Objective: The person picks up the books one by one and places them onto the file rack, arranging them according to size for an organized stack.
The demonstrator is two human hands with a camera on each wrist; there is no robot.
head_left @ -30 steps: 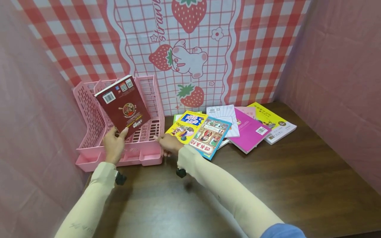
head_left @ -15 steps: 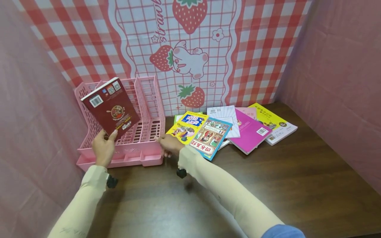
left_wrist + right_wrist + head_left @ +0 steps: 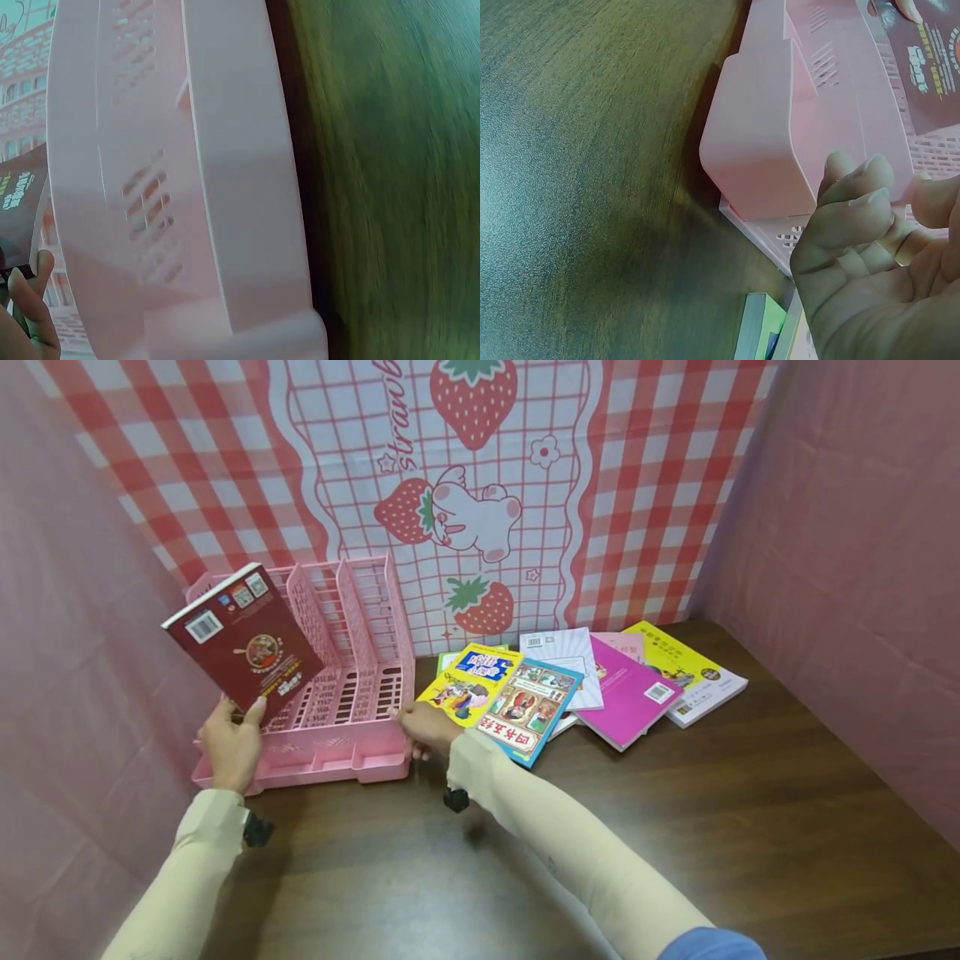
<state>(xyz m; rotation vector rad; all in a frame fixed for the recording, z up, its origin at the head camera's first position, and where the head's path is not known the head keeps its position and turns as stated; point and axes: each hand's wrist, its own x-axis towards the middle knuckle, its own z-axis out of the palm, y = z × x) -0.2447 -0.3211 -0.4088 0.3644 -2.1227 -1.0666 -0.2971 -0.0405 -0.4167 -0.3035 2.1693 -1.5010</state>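
My left hand (image 3: 231, 745) pinches a dark red book (image 3: 243, 639) by its lower edge, thumb on the barcoded cover. The book is tilted over the left side of a pink desktop book rack (image 3: 303, 743), in front of its slots. At the front right corner of that rack, my right hand (image 3: 426, 728) grips the wall edge between thumb and curled fingers, also seen in the right wrist view. In the left wrist view the rack's perforated front wall (image 3: 142, 225) fills the middle, and a corner of the book (image 3: 22, 202) shows at the left.
Right of the rack lie a yellow book (image 3: 468, 681), a blue-bordered book (image 3: 532, 706), a white book (image 3: 566, 664), a magenta book (image 3: 626, 689) and another yellow one (image 3: 667, 656), overlapping on the wooden table (image 3: 525, 860). Pink curtains and a strawberry-patterned cloth (image 3: 480, 527) enclose the table.
My left hand has carried the dark red book leftward and slightly down, from the rack's middle to its left side. My right hand has stayed at the rack's corner.
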